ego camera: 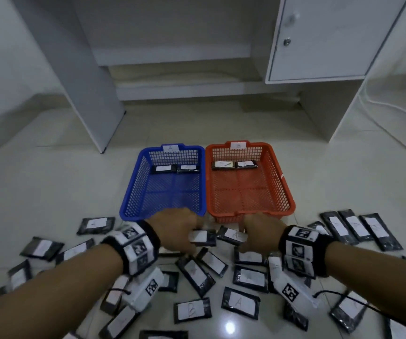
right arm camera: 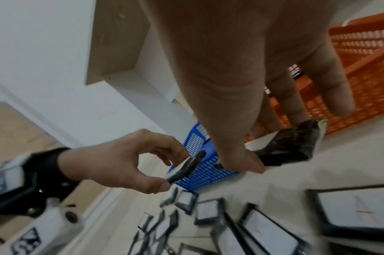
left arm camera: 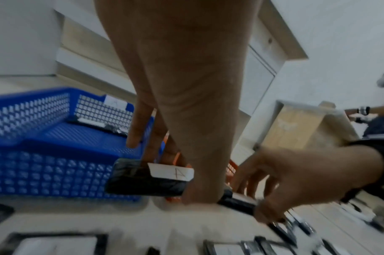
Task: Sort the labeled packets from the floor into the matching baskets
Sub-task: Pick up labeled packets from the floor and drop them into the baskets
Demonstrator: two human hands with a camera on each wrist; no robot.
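Two mesh baskets stand side by side on the floor: a blue basket tagged A and an orange basket whose tag I cannot read. Each holds two black packets at its far end. Just before the baskets' near rims, my left hand pinches a black packet whose white label reads A. My right hand grips another labelled packet, also marked A, between thumb and fingers. Both packets are low over the floor.
Several black packets with white labels lie scattered over the tiled floor around and under my arms, with a row at the right. White desk panels and a cabinet stand behind the baskets. A cable runs along the floor at right.
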